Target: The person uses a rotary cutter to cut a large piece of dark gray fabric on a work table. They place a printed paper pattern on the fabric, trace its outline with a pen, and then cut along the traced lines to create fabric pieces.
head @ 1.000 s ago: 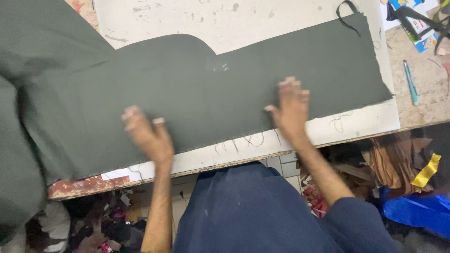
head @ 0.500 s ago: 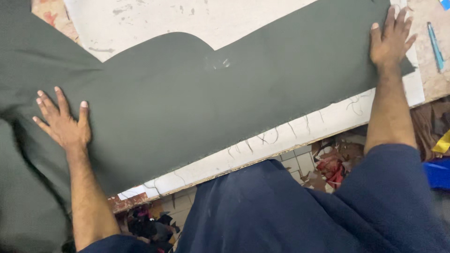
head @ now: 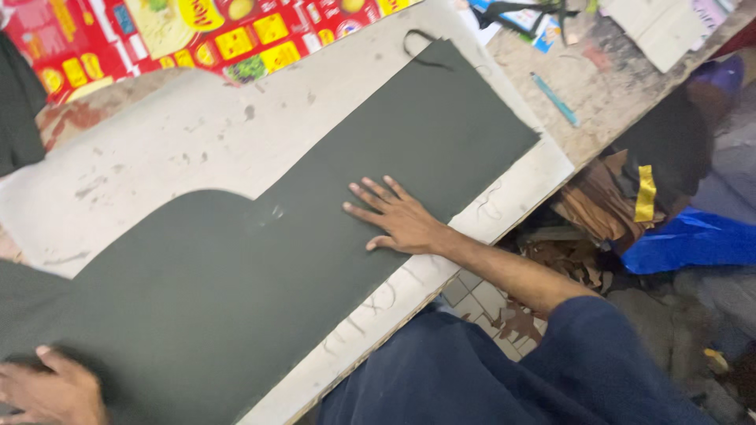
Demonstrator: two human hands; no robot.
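Pressing: right hand [head: 398, 219] flat, open, on cloth [head: 260, 275]
Left hand [head: 51, 389]: open at cloth edge, grips nothing
Under: board [head: 150, 157]
Risk: uneven push, cloth creeps/wrinkles

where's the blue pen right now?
In the head view, the blue pen lies upper right on the bare wooden tabletop, just beyond the right end of the dark green fabric.

Dark navy short sleeve on the right arm, navy garment below, bare forearms, ringless right hand [head: 400, 220].
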